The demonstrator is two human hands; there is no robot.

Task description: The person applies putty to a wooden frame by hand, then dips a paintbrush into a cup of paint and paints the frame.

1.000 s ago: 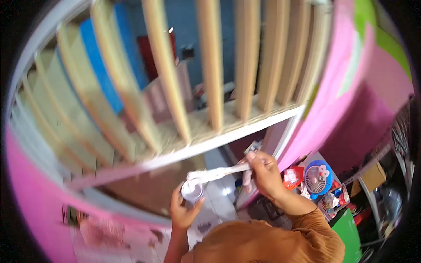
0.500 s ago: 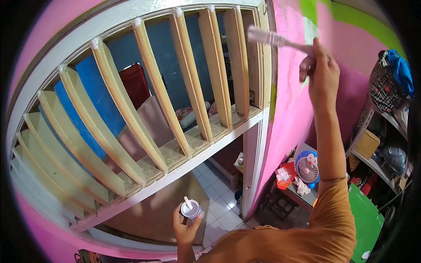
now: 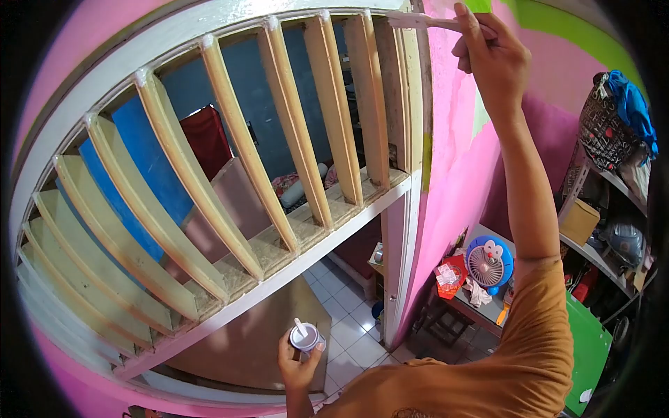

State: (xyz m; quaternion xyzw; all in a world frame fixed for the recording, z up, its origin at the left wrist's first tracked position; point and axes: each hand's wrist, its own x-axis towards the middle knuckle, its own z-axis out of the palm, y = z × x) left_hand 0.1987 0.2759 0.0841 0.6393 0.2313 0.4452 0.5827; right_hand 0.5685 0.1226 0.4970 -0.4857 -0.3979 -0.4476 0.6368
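My right hand (image 3: 493, 52) is raised at the top, closed round the handle of a paintbrush (image 3: 411, 21). The whitish bristles lie against or very near the upper right corner of the white frame (image 3: 411, 104), beside the last wooden slat (image 3: 368, 90). Low in the view, my left hand (image 3: 300, 366) holds a small cup (image 3: 304, 337) of white paint from below and the sides. A short white stick (image 3: 300, 326) leans inside the cup. Whitish paint shows at the upper ends of several slats.
Below the slatted opening is a brown panel (image 3: 244, 334) above a tiled floor (image 3: 352, 327). A pink wall (image 3: 453, 139) adjoins the frame. At the right are a blue fan (image 3: 490, 265) on a table, a metal shelf (image 3: 603, 258) with bags and a green board (image 3: 585, 341).
The brush left the cup and my right hand rose with it to the frame's upper right corner. My left hand still holds the cup. The view has shifted too.
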